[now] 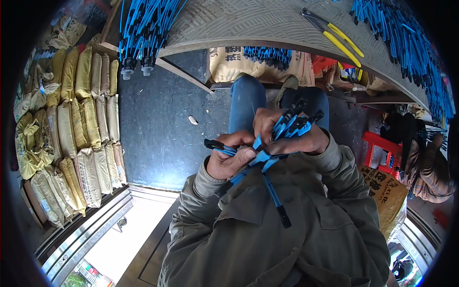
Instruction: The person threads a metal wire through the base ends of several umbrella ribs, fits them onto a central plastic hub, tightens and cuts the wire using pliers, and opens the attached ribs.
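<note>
In front of my chest, both hands are closed round slim blue plastic pieces with black ends. My left hand (228,158) pinches a few of them, and one black end (213,144) sticks out past its knuckles. My right hand (306,142) grips a fuller bunch of blue pieces (289,125), their black ends fanned up and outward. Between the hands, flat blue parts (261,155) meet at the fingertips. One long blue piece (272,193) hangs down over my jacket with its black end lowest. Where the fingers overlap, I cannot tell how the pieces are joined.
A grey bench (248,24) spans the far side, bearing yellow-handled pliers (342,40) and blue-black heaps (406,48). Stacked sacks (79,115) stand left. Under the bench lies a sack (229,67). At right are a red stool (382,148) and another person (425,167).
</note>
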### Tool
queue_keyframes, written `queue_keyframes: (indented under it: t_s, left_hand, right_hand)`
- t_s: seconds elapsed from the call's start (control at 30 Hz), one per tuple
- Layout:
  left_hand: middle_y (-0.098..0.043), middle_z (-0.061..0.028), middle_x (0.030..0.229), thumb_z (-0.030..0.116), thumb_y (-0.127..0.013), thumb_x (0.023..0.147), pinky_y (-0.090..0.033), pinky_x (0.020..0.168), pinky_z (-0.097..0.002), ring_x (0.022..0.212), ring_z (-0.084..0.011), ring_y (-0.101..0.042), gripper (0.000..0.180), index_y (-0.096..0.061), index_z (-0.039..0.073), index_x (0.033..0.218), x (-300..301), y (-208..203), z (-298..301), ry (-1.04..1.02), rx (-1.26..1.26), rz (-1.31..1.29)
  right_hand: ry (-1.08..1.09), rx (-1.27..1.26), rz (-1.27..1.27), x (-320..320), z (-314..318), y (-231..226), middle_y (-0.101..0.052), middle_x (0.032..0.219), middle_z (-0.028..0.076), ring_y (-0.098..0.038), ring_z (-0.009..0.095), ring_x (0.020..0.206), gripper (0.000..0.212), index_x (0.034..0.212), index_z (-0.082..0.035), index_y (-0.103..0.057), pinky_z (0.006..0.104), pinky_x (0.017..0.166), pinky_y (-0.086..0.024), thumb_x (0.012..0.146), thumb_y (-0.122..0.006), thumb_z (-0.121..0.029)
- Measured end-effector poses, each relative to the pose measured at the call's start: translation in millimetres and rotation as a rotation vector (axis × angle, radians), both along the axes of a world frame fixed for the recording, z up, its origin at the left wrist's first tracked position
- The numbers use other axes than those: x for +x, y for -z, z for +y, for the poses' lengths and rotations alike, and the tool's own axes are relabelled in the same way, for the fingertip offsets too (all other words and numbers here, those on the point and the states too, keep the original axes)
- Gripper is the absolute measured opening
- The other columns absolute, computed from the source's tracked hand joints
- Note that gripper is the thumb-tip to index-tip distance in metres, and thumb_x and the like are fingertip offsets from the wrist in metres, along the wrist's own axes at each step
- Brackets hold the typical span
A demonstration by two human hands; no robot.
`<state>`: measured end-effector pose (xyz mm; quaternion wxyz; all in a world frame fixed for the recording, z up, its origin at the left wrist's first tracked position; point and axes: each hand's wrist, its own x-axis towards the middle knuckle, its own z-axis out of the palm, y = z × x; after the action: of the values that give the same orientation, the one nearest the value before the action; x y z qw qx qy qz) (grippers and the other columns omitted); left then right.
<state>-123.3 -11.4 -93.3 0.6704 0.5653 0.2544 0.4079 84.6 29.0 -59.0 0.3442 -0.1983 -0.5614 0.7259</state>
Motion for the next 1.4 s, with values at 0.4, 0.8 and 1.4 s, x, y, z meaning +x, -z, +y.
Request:
queue_keyframes:
  t_s: [0.4, 0.8, 1.4]
  left_hand:
    - [-0.063, -0.0061, 0.08, 0.004, -0.075, 0.076, -0.051, 0.067, -0.0261, 0.076, -0.0142, -0.065, 0.022, -0.055, 0.002, 0.083, 12.0, -2.3, -1.9, 0.031, -0.322, -0.245]
    - [-0.064, -0.0108, 0.077, 0.012, -0.071, 0.078, -0.049, 0.062, -0.0288, 0.069, -0.019, -0.063, 0.015, -0.069, -0.002, 0.081, 8.9, -2.9, 9.7, 0.076, -0.004, -0.1]
    - [-0.059, -0.0136, 0.074, 0.018, -0.054, 0.091, -0.046, 0.058, -0.0292, 0.064, -0.0193, -0.059, 0.028, -0.062, -0.004, 0.075, 11.7, -8.3, 21.7, -0.023, -0.205, -0.292]
  right_hand:
    - [-0.021, -0.108, -0.004, 1.5, -1.7, -3.9, -0.057, 0.081, 0.006, -0.052, 0.019, 0.08, 0.019, 0.069, -0.006, -0.055, 0.032, 0.068, -0.04, 0.07, -0.071, -0.017]
    - [0.038, 0.024, 0.022, 4.5, -6.8, -1.2, -0.057, 0.08, 0.007, -0.051, 0.019, 0.078, 0.019, 0.067, -0.006, -0.055, 0.033, 0.071, -0.038, 0.065, -0.069, -0.019]
    - [0.521, 0.173, -0.211, 20.8, 0.6, 20.8, -0.042, 0.133, 0.013, -0.049, 0.022, 0.117, 0.082, 0.142, -0.005, -0.028, 0.0383, 0.098, -0.041, 0.075, -0.076, -0.009]
